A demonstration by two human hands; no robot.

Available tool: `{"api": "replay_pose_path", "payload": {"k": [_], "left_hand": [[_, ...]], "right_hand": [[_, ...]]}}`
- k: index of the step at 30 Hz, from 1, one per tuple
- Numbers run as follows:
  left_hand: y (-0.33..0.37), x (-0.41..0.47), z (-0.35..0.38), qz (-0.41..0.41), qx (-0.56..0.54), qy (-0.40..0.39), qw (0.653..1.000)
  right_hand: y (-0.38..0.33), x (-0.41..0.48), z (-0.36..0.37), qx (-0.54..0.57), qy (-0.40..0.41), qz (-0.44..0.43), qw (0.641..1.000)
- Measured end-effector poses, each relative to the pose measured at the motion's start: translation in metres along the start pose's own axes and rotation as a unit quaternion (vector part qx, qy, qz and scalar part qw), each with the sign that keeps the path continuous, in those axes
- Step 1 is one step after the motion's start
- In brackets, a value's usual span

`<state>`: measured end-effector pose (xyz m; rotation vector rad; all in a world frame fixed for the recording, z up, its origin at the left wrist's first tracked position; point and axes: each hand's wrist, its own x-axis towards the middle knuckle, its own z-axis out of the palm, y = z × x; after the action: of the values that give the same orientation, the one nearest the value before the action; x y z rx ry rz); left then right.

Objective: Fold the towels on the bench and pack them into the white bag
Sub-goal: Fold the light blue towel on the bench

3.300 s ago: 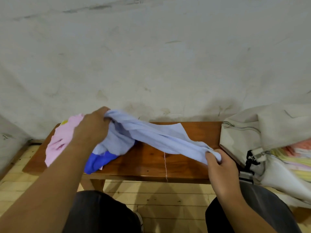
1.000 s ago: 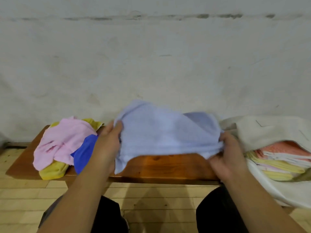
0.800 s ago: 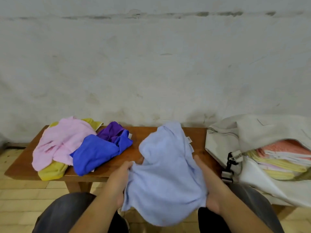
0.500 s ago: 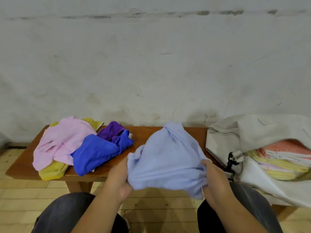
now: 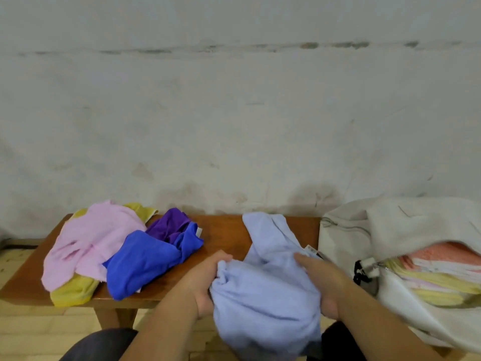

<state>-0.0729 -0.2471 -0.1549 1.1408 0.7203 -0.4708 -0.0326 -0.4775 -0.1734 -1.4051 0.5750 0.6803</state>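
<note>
- Long brown wooden bench [image 5: 223, 230] against a stained pale wall; plank floor [image 5: 33, 332] beneath.
- Crumpled light blue terry towel [image 5: 265, 290] at the bench's front edge, right of centre. Upper part draped on the seat, lower bulk hanging off the front over the lap.
- Left hand [image 5: 205, 280] on the towel's left side, just off the bench's front edge; fingers curled in, bunching the cloth.
- Right hand [image 5: 322, 282] on the towel's right side, at the same front edge; fingers closed round the cloth, gripping.
- Loose heap on the bench's left half:
  - pale pink towel [image 5: 96, 238] on top of a yellow towel [image 5: 73, 293];
  - royal blue towel [image 5: 140, 264] touching the pink one, toward the bench's middle;
  - purple towel [image 5: 169, 225] behind the blue.
- Soft white fabric bag [image 5: 346, 238] at the bench's right end, mouth open toward the front; black buckle [image 5: 360, 272] beside the zip.
- Inside the bag, at that same right end: flat stack of folded towels [image 5: 437, 267], coral on top, pale and yellow layers below.
</note>
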Motion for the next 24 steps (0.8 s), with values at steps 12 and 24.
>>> {"api": "replay_pose_path", "payload": {"k": [12,24], "left_hand": [[0.178,-0.053,0.007,0.351,-0.034,0.006,0.936],[-0.03,-0.01,-0.076,0.101,0.025,0.136,0.985]], "right_hand": [[-0.175,-0.058,0.053,0.153,-0.051,-0.362,0.918],[0.05,-0.019,-0.001,0.183,0.037,-0.009,0.982]]}}
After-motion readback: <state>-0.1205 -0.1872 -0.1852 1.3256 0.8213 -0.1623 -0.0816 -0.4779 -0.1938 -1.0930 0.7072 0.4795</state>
